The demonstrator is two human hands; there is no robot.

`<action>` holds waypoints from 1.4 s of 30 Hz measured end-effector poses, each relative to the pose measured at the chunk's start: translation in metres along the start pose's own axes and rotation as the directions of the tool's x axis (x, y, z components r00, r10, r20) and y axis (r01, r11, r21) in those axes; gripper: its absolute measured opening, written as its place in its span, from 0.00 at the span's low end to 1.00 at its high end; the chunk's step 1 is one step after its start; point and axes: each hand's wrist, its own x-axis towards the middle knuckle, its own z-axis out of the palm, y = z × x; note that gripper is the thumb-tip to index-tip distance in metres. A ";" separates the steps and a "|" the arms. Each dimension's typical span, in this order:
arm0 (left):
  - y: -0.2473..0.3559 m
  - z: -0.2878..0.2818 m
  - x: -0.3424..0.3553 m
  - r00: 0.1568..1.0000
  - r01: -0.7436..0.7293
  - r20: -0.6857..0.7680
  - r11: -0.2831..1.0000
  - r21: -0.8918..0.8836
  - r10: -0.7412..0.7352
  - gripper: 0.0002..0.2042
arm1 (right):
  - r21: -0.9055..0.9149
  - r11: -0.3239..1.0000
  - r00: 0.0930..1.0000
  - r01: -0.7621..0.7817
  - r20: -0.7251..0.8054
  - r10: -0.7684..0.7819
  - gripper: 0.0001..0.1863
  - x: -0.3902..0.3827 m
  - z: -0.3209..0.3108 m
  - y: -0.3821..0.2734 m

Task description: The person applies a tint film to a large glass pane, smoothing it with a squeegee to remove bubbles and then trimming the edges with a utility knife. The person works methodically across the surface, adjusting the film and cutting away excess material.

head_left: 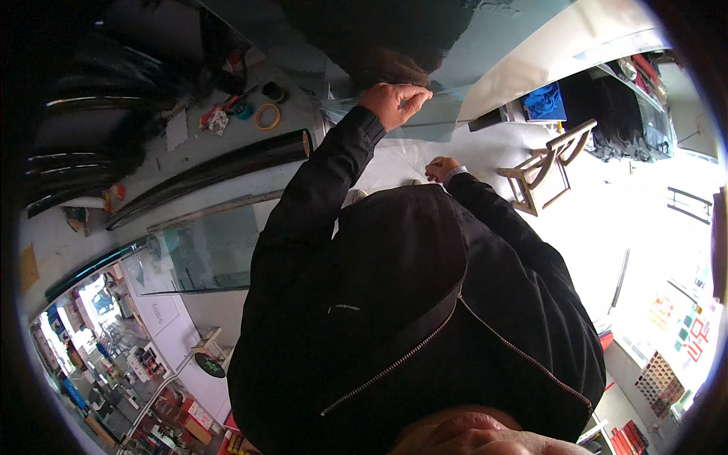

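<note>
Head view: left fingers (414,94) pinch a sheet (436,126); jacket (394,250) bears pale lettering (346,309).

open pale floor (481,152) between the right hand (440,168) and the light-brown wooden chair (547,168) at right, translucent bluish sheet (432,127) barring the far side, long glossy black curved tube (220,173) blocking the left

Left hand (393,104) touches a translucent sheet (428,127); right hand (442,168) hangs near 1 chair (572,134).
</note>
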 end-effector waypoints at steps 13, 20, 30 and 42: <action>0.049 -0.140 -0.008 0.995 -0.100 -0.040 0.954 -0.283 0.093 0.13 | -0.115 0.993 1.000 -0.013 -0.001 0.013 0.14 -0.005 0.003 0.007; 0.024 -0.121 -0.032 0.992 0.083 -0.071 0.954 -0.288 -0.108 0.12 | -0.086 0.996 0.999 -0.025 0.020 0.027 0.12 -0.009 0.005 -0.006; -0.056 -0.082 -0.081 0.960 0.229 -0.084 0.921 -0.316 -0.267 0.13 | -0.091 0.995 0.998 -0.036 0.041 0.040 0.13 0.001 0.009 -0.016; 0.050 -0.148 -0.025 0.992 -0.094 0.042 0.920 -0.380 0.118 0.12 | -0.179 0.983 0.996 0.040 0.084 -0.025 0.14 0.001 0.012 0.000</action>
